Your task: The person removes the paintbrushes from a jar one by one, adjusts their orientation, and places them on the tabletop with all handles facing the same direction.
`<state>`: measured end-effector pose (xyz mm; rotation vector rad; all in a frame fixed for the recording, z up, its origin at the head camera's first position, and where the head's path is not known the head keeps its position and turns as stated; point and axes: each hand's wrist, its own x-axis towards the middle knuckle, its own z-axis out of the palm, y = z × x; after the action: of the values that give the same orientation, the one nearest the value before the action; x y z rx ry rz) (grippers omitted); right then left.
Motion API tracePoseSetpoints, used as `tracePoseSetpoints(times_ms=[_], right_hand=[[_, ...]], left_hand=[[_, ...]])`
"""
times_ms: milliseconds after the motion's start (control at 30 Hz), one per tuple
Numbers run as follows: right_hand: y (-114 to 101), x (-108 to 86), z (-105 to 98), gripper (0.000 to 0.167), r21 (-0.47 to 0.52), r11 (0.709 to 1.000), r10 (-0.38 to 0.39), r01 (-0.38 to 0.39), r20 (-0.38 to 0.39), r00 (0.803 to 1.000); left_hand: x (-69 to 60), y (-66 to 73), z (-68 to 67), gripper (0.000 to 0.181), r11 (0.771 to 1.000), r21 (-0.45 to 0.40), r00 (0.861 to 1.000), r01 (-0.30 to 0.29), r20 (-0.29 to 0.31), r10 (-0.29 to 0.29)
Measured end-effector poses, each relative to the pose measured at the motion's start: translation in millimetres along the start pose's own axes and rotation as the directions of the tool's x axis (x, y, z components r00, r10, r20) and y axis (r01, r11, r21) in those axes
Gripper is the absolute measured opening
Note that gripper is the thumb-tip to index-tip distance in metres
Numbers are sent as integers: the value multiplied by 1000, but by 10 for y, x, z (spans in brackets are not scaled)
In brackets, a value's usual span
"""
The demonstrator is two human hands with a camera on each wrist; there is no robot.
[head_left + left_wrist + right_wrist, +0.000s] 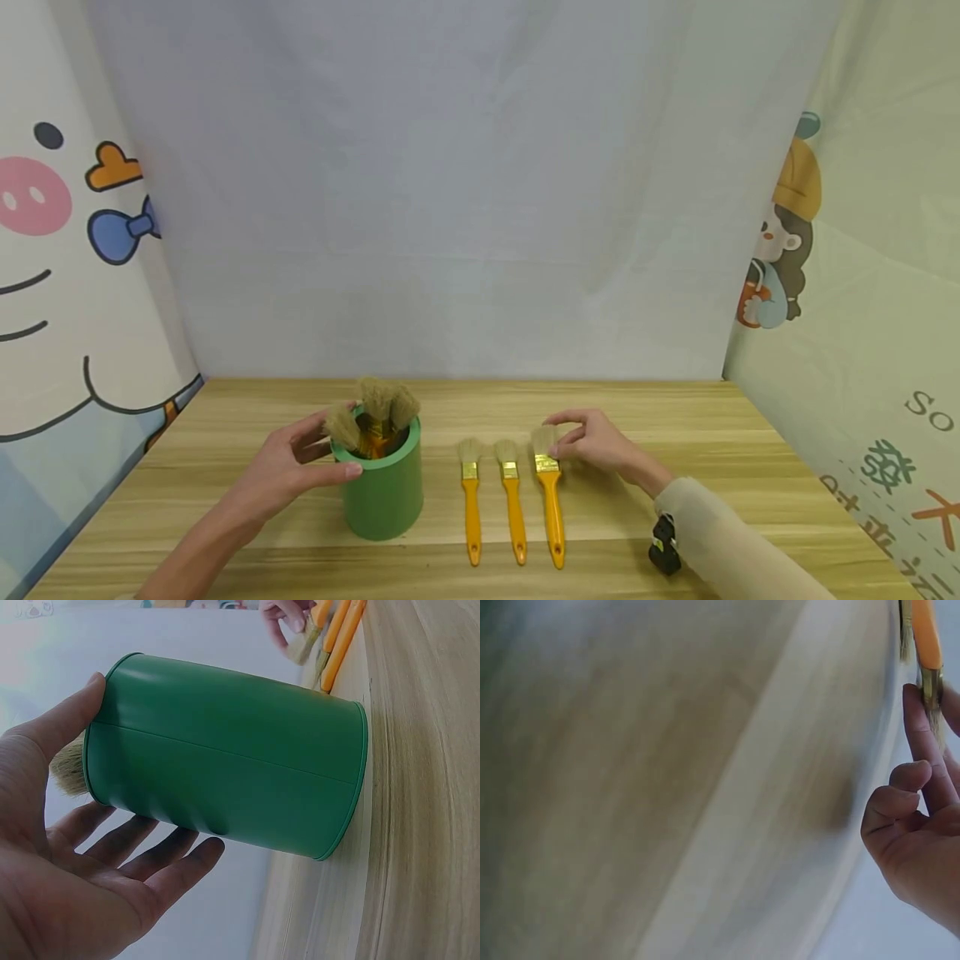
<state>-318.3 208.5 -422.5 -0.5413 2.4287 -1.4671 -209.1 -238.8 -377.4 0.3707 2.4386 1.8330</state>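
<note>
The widest paintbrush, with an orange handle, a brass-coloured metal ferrule and pale bristles [550,483], is the rightmost of three in a row. Its long axis runs near to far, handle end near, bristles far and leaning slightly left. The person's right hand [600,443] comes in from the right and pinches it around the ferrule, thumb and forefinger on opposite sides; whether the brush is raised at all cannot be told.

Just left lie two narrower orange-handled brushes, the middle one [514,500] and the leftmost one [472,500], roughly parallel to it. Past them, farther left, stands an upright green cylindrical pot [386,500], so the pot lies to the left of the right hand, across both brushes. The left hand [281,471] holds the pot from its left side, thumb at the near rim. More brushes, bristles up [378,398], stand inside.

All this is on a wood-grain table [442,579], with a pale cloth backdrop [480,208] behind.
</note>
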Motion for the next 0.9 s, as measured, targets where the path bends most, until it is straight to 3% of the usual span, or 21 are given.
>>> tracePoseSetpoints(times_ms=[467, 900], right_hand=[[55, 36, 26, 48, -67, 994, -86, 86, 8, 996], [65, 45, 28, 45, -150, 982, -116, 116, 9, 993]], left_hand=[[9, -15, -6, 80, 1000, -1, 1000, 2, -1, -2], [9, -5, -10, 80, 1000, -4, 1000, 1, 5, -1]])
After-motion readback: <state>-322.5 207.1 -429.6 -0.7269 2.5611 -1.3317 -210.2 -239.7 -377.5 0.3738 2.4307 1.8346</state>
